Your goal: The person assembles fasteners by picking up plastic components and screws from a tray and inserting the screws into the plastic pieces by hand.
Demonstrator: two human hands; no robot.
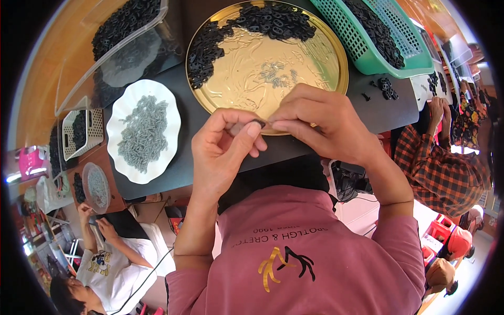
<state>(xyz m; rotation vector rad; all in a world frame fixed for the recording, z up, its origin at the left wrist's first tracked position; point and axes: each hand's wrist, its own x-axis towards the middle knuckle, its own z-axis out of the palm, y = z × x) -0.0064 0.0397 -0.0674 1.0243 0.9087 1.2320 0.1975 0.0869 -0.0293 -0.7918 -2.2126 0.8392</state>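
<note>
Both my hands meet over the near rim of a round gold tray (236,79). My left hand (220,147) pinches a small black plastic piece (259,123) between thumb and fingers. Close against it, the fingertips of my right hand (325,121) are pressed together; whatever they hold is too small to make out. On the tray, many black plastic pieces (278,22) are heaped along the far and left sides. A scatter of small silvery screw-like pieces (278,74) lies near its middle. More of these fill a scalloped white dish (116,131) to the left.
A green basket (383,58) of black parts stands at the far right, with a few loose black pieces (387,88) beside it. Far left is a clear bin (79,89) of black parts, near a small cream basket (94,126). Other people work at both sides.
</note>
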